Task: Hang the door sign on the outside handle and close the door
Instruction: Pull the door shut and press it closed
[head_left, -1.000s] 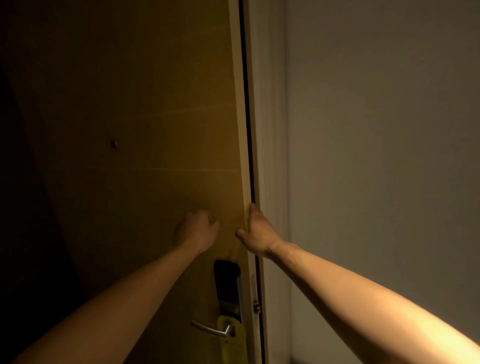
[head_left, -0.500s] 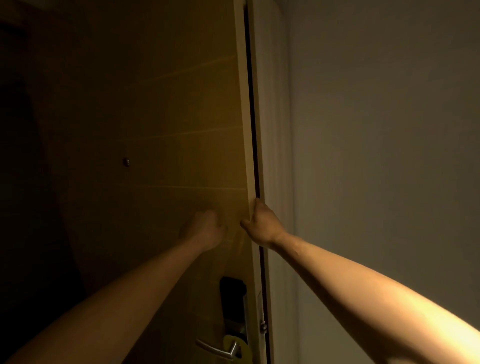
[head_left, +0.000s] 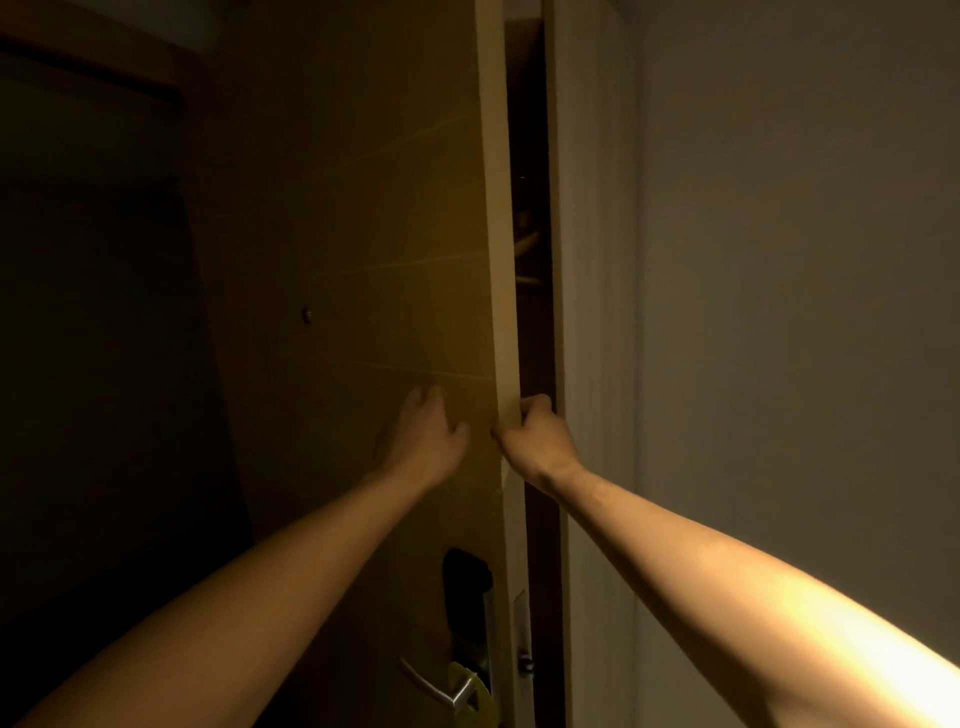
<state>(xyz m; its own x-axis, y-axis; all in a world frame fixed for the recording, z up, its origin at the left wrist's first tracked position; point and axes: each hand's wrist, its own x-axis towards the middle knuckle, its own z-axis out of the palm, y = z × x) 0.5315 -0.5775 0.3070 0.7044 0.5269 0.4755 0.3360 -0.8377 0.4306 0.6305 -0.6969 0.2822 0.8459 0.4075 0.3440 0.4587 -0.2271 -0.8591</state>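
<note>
Now the door (head_left: 363, 234) stands wider ajar than a moment ago, right hand (head_left: 535, 441) fingers gripping its edge, left hand (head_left: 426, 436) loosely open against it, so closing remains undone, though the sign (head_left: 475, 693) hangs on the handle (head_left: 431, 688).

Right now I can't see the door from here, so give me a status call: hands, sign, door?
Left hand flat on door face. Right hand gripping door edge. Yellow sign on handle. Door ajar, gap showing at frame; right fingers in that gap.
</note>
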